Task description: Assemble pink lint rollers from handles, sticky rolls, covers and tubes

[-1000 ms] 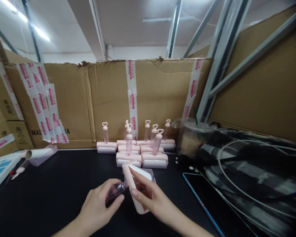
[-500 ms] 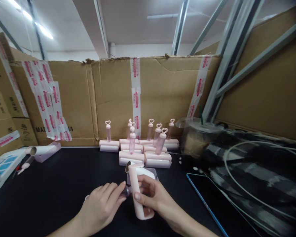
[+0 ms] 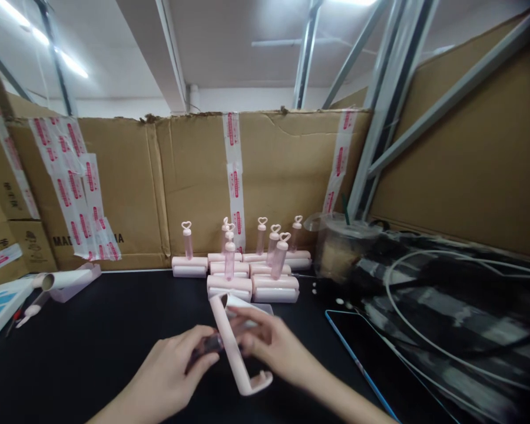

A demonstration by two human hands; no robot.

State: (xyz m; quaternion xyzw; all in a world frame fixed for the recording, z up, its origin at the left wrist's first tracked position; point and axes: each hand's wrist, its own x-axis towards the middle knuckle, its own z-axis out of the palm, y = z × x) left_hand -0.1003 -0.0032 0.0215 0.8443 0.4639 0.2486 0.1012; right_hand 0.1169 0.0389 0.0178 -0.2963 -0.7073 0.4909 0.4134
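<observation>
My left hand [image 3: 176, 368] is closed around the dark, see-through handle [image 3: 209, 347] of a pink lint roller frame [image 3: 234, 353]. The frame leans with its hooked lower end toward me, and no roll shows on it. Just behind it my right hand [image 3: 276, 338] has bent, blurred fingers with the thumb apart; whether they touch the frame I cannot tell. A white sticky roll [image 3: 237, 301] with a brown core lies beyond those fingers, partly hidden. A translucent cover [image 3: 266, 308] shows behind the right hand.
Several pink lint rollers [image 3: 229, 285] with heart-topped handles stand farther back. At left lie another white roll [image 3: 70, 278] and a power strip [image 3: 4, 303]. A phone [image 3: 366, 359], a drink cup [image 3: 342, 247] and a black plastic bundle [image 3: 446, 306] occupy the right. Cardboard [image 3: 194, 176] walls the back.
The frame has turned in my left hand, its top swinging left. My right thumb has come off the front of the frame, and that hand is now behind it. The view has shifted slightly right.
</observation>
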